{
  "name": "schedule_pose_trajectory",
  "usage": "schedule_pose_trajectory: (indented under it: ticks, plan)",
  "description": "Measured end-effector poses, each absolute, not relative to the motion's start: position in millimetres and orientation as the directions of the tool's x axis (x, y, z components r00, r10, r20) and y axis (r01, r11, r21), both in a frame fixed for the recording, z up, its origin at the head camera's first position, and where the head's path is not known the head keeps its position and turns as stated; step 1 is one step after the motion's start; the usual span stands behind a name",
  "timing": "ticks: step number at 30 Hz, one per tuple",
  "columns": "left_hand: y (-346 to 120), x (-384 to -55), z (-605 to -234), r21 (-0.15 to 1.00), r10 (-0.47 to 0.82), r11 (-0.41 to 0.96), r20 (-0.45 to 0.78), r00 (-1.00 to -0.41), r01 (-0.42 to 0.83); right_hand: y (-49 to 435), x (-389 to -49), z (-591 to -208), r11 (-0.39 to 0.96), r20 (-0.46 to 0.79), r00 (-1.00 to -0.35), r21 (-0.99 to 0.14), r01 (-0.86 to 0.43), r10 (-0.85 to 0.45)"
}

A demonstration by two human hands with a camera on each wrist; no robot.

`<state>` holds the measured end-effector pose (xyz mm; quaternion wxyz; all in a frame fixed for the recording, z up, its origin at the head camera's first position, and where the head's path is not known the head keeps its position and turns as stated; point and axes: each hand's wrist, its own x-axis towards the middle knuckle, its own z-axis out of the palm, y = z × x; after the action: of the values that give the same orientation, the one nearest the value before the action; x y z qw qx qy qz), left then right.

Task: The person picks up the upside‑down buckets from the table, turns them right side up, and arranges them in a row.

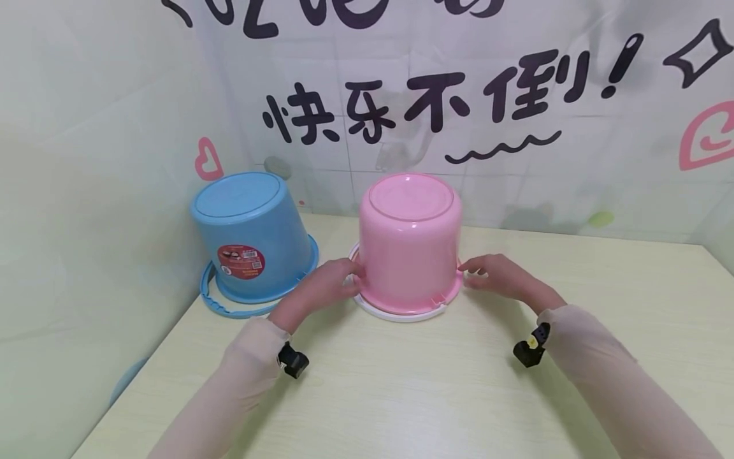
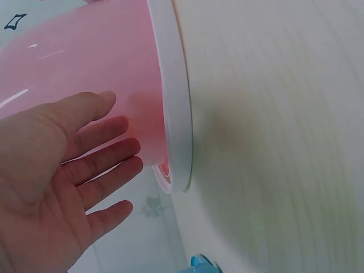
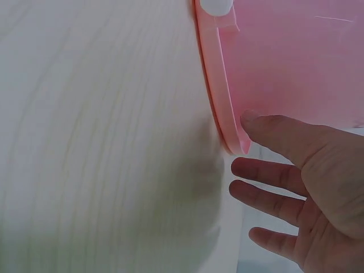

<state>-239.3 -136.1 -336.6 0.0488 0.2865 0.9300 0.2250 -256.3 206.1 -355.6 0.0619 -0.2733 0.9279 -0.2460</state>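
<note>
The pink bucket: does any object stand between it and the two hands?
Nothing visible does. The left hand and right hand are beside the pink bucket, one on each side; the blue bucket stands farther left.

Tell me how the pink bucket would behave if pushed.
The pink bucket probably feels stiff, its round sides showing no dents. Its glossy surface may be slippery. Standing upside down on its wider rim, it seems unlikely to tip.

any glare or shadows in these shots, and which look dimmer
Head view: brightest, small highlights on the pink bucket, soft shadows on the table; left wrist view: dimmer, pale glare streaks on the bucket; right wrist view: also dim, blurry shadow near the right hand.
</note>
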Motion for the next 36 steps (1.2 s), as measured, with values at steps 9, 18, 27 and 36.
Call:
schedule_pose_trajectory:
  ticks: [9, 18, 27, 36]
  plan:
    - [-133, -238, -351, 0.461, 0.612, 0.688, 0.046, -0.790, 0.560, 203, -261, -361, 0.721, 0.023, -0.831, -0.484, -0.495, -0.555]
    - [-134, -232, -358, 0.494, 0.642, 0.645, 0.064, -0.764, 0.583, 202, -263, -364, 0.733, 0.024, -0.838, -0.473, -0.490, -0.544]
    - [-134, -230, -356, 0.477, 0.669, 0.639, 0.044, -0.742, 0.604, 200, -264, -364, 0.732, 0.028, -0.840, -0.475, -0.488, -0.542]
    - [-130, -233, -360, 0.433, 0.686, 0.645, 0.034, -0.727, 0.629, 198, -265, -366, 0.724, 0.038, -0.838, -0.483, -0.493, -0.545]
